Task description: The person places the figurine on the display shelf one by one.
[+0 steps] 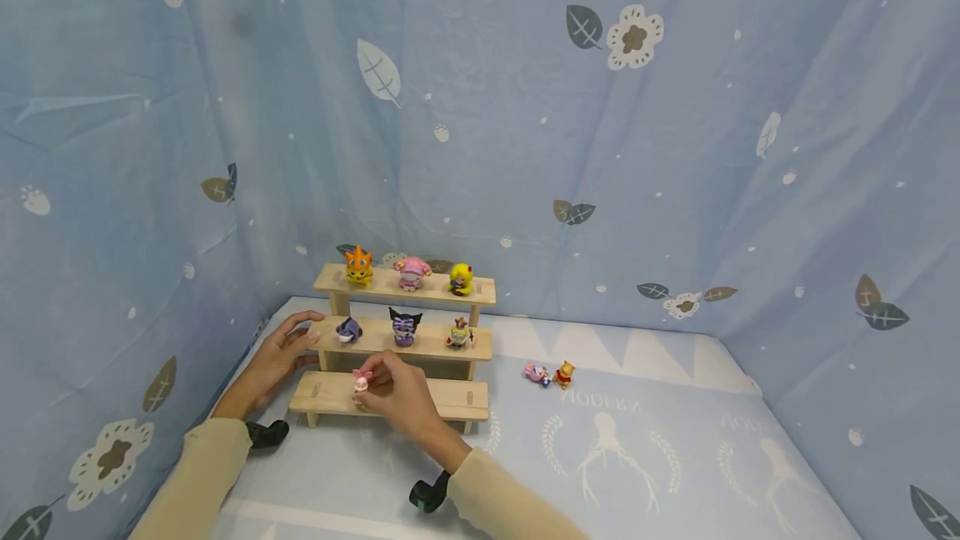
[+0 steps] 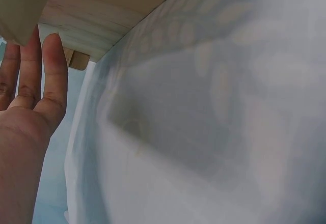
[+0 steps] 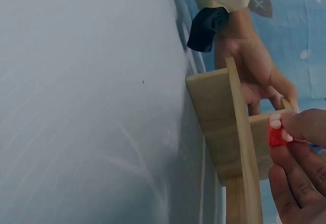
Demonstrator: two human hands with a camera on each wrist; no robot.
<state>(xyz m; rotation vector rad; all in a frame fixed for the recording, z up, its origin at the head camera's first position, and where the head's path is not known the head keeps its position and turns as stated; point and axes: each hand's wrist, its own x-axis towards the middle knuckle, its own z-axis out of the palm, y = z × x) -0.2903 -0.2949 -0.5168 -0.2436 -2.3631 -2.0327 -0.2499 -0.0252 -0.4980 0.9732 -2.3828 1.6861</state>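
Note:
My right hand (image 1: 405, 397) pinches a small pink-eared figurine (image 1: 361, 382) between thumb and fingers, just above the left part of the lowest board. From below, in the right wrist view, the figurine (image 3: 275, 132) shows a red underside with white feet. At the left end of a three-tier wooden display shelf (image 1: 442, 394), my left hand (image 1: 279, 357) holds the middle board's edge. Its fingers (image 2: 53, 66) reach up against the wood in the left wrist view; the thumb is out of sight there.
Figurines stand on the top board, among them a pink-hooded one (image 1: 412, 273), and on the middle board, including a black-eared purple one (image 1: 404, 328). Right of the shelf, a pink-and-purple figurine (image 1: 536, 373) lies beside a yellow bear figurine (image 1: 564, 374). Patterned curtains (image 1: 487, 107) surround the table.

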